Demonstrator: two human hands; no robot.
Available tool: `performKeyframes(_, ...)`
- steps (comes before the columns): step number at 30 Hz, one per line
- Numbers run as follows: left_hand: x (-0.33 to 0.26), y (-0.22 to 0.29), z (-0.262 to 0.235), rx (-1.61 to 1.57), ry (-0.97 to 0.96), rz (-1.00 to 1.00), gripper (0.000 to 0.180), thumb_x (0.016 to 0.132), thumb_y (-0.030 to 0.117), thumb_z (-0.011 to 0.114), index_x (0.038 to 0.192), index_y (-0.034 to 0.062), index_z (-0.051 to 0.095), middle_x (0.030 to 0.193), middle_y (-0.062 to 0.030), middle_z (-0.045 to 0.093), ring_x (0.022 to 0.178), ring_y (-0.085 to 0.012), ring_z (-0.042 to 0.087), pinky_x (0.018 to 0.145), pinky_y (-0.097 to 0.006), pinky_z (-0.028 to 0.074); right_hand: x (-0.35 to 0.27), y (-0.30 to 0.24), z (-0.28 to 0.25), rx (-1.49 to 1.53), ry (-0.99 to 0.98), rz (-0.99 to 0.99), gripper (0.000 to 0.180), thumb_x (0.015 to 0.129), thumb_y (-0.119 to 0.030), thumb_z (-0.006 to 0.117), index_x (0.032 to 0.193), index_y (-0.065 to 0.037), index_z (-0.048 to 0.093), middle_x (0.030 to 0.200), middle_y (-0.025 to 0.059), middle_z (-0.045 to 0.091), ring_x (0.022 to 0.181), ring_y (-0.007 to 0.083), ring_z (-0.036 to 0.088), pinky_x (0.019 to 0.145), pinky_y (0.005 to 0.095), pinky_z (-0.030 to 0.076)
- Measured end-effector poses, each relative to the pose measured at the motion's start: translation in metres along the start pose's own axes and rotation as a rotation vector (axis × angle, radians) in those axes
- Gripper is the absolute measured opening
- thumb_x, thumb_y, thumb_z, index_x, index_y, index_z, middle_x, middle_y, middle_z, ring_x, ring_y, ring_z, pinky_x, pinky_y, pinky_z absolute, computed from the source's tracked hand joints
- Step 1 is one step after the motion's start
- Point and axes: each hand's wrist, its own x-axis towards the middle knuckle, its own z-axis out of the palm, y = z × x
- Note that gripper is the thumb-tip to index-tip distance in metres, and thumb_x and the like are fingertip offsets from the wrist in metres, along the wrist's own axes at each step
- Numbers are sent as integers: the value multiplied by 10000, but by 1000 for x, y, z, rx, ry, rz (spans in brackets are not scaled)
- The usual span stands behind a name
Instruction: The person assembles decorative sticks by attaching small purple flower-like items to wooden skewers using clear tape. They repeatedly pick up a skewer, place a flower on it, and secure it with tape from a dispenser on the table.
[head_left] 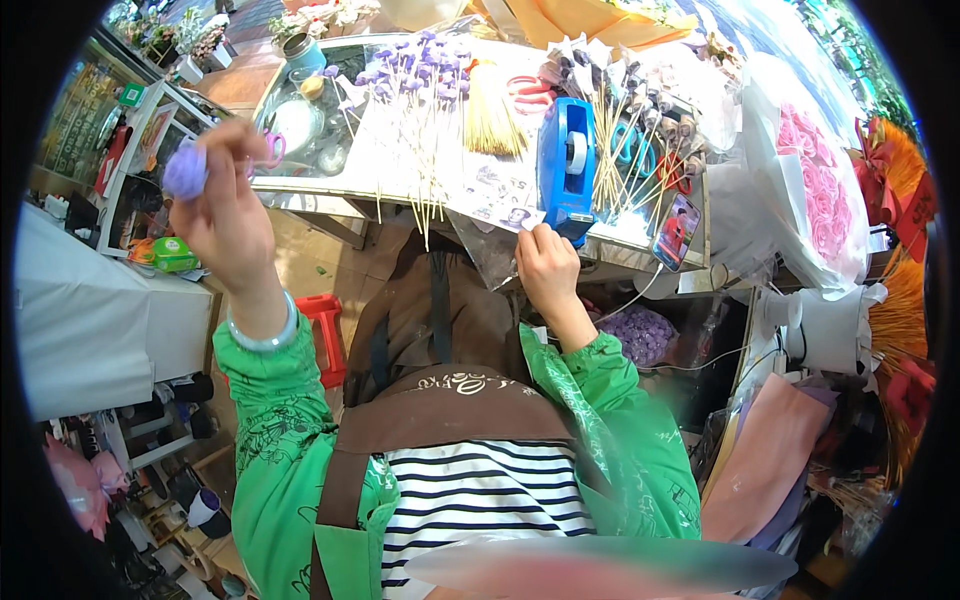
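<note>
Blue tape dispenser [566, 165] stands mid-worktop [330, 190], green box [176, 254] lower left. Left hand [228, 210] raised, pinching a purple flower head [184, 172]. Right hand [546, 268] closed at the worktop edge, touching the dispenser base.

Bright daylight, fisheye-bent, blurred edges

The left hand [228, 215] is raised, holding a small purple flower head [184, 171]. The right hand [546, 265] rests at the worktop [320, 190] edge, touching a blue tape dispenser [566, 165] beside purple flowers on sticks [420, 80].
</note>
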Motion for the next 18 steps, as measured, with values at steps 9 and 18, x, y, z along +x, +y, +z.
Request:
performKeyframes(9, -126, -10, 72, -254, -775, -1185, 197, 851, 140, 607, 1002, 15, 632, 668, 36, 522, 555, -24, 396, 485, -188, 307, -12, -6, -42, 122, 274, 35, 192, 650, 1, 685, 831, -21, 628, 691, 61, 501, 553, 212, 498, 489, 305, 389)
performKeyframes(18, -146, -45, 85, -434, -135, -1501, 188, 818, 89, 653, 975, 76, 549, 782, 30, 561, 501, -6, 357, 407, -144, 244, -24, -10, -61, 268, 187, -313, 231, 672, -36, 634, 900, 2, 637, 732, 57, 525, 589, 175, 519, 522, 289, 414)
